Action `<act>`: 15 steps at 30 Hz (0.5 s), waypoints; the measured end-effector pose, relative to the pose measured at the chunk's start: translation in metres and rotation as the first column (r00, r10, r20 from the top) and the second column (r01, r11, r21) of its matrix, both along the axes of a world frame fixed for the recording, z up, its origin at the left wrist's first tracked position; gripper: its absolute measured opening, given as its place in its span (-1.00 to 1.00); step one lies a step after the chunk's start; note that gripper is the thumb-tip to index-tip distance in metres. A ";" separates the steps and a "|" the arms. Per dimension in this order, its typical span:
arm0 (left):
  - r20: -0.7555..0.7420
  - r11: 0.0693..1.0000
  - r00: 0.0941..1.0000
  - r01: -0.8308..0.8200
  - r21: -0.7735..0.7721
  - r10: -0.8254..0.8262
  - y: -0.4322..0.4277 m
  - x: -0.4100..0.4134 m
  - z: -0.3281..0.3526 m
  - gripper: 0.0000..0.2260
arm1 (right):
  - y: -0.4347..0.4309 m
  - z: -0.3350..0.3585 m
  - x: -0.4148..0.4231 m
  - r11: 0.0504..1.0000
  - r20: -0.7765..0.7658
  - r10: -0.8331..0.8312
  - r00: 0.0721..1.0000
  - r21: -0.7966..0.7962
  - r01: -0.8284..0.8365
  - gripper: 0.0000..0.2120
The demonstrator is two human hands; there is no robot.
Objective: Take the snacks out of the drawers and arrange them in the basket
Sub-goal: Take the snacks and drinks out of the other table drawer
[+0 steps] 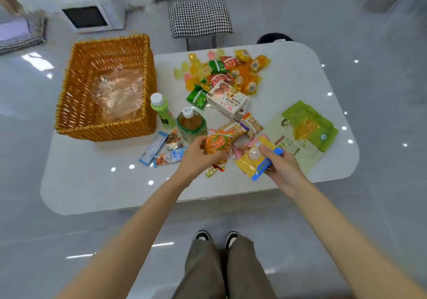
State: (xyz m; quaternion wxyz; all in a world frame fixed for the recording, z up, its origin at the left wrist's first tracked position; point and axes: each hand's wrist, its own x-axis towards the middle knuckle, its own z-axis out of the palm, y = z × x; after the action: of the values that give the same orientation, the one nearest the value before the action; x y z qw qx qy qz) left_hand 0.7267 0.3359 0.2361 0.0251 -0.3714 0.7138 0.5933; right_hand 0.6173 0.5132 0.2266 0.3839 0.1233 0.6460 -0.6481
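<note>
Head view: left hand grips an orange packet, right hand pinches a yellow packet.

White table, contents: wicker basket at 10 o'clock (crumpled clear plastic inside); heap of small wrapped snacks at 12; white box near centre; green bottle and amber bottle just beside the basket; green pouch at 3. At 6, left hand grips an orange packet; right hand holds a yellow-and-blue packet.
</note>
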 end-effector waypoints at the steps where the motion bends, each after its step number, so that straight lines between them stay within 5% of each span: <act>1: 0.023 1.000 1.000 -0.004 0.029 0.003 0.000 -0.002 0.013 -0.49 | 0.002 0.015 -0.002 1.000 0.010 -0.003 1.000 0.021 0.003 -0.81; 8: 0.145 0.997 0.989 -0.008 0.076 -0.003 -0.002 -0.037 0.053 -0.45 | 0.009 0.063 -0.042 0.991 0.135 -0.102 0.986 0.104 0.089 -0.87; 15: 0.217 0.996 0.976 -0.036 0.084 0.017 -0.004 -0.127 0.008 -0.57 | 0.004 0.018 -0.139 0.983 0.233 -0.156 0.960 0.136 0.127 -0.86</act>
State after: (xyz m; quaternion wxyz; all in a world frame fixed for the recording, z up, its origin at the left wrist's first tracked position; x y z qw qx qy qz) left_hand 0.6001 0.3320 0.2437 0.1110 -0.4416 0.6752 0.5803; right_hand 0.4780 0.5172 0.2448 0.4043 0.2702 0.6214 -0.6144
